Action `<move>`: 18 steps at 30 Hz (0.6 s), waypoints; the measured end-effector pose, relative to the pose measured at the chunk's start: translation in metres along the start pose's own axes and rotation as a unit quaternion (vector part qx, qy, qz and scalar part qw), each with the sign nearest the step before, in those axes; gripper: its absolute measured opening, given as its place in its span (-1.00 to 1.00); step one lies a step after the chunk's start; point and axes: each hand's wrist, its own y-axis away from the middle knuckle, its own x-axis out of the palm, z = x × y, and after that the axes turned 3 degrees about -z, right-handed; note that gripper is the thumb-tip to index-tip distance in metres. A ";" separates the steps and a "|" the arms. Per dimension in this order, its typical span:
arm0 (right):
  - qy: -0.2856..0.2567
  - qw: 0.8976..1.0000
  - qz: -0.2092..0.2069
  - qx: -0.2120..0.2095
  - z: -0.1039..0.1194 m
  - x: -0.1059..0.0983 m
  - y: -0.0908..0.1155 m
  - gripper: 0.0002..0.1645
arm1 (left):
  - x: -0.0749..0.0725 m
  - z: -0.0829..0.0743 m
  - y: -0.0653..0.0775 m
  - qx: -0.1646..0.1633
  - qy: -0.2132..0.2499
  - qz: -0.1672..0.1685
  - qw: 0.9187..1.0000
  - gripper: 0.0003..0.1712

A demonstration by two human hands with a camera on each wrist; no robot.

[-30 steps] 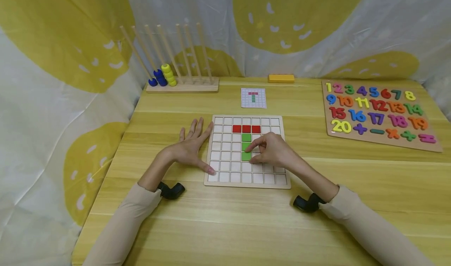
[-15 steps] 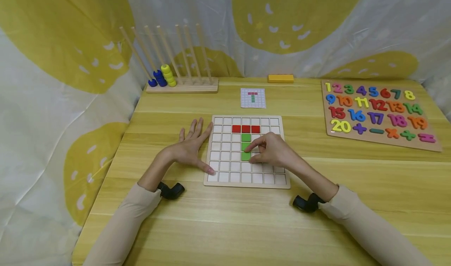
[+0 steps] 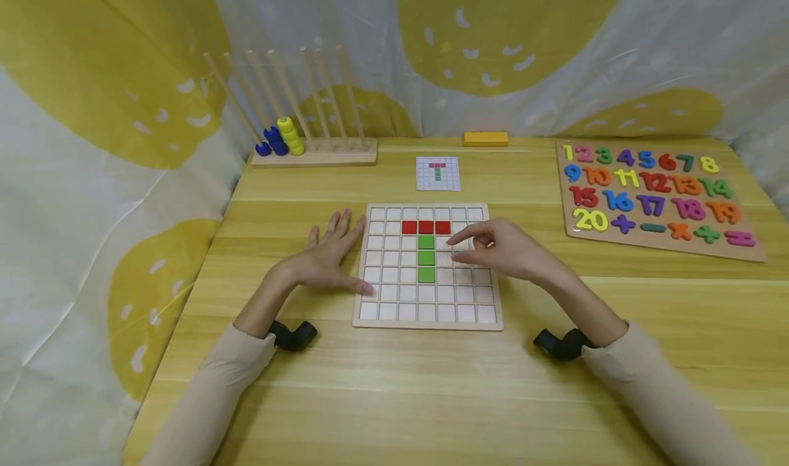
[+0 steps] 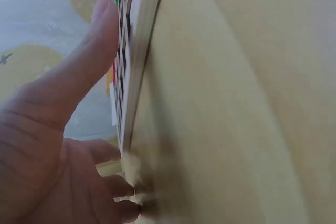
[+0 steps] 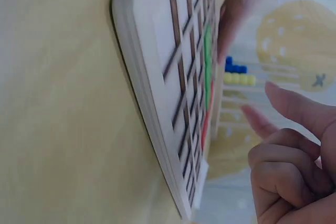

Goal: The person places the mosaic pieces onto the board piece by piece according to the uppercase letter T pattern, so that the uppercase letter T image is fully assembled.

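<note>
A square wooden grid board [image 3: 431, 326] lies on the table. Three red tiles [image 3: 426, 227] form a row near its top, and three green tiles [image 3: 426, 258] run down from the middle one, making a T. My left hand [image 3: 327, 257] has its fingers spread along the board's left side, and its thumb [image 4: 102, 30] rests over the lower left corner area. Above the cells right of the green column hovers my right hand [image 3: 505, 250]. Its thumb and index finger are apart with nothing between them; the other fingers [image 5: 281, 177] are curled in the right wrist view.
Behind the board lies a small card [image 3: 437, 173] printed with a red and green T. A peg abacus [image 3: 314, 154] with blue and yellow beads stands back left. A number puzzle board [image 3: 653, 199] lies at right, and a yellow-orange block [image 3: 485, 139] sits near the curtain.
My right hand has come off the lower green tiles and moved right and slightly away, uncovering the whole green column. My left hand stays at the board's left side.
</note>
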 end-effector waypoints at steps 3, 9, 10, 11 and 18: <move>0.014 1.000 -0.018 0.012 -0.005 -0.015 0.004 -0.57 | -0.004 -0.002 -0.002 0.005 0.006 -0.025 1.000 0.37; 0.044 0.998 -0.041 0.031 -0.012 -0.033 0.012 -0.45 | -0.012 -0.008 -0.008 -0.010 0.016 -0.089 0.996 0.03; 0.048 0.997 -0.045 0.034 -0.013 -0.036 0.012 -0.43 | -0.013 -0.010 -0.009 -0.013 0.011 -0.100 0.995 0.00; 0.050 0.997 -0.049 0.038 -0.014 -0.038 0.012 -0.41 | -0.014 -0.011 -0.010 -0.015 0.007 -0.111 0.994 -0.02; 0.042 0.993 -0.101 0.052 -0.018 -0.058 0.009 -0.24 | -0.022 -0.023 -0.017 -0.044 -0.032 -0.192 0.980 -0.04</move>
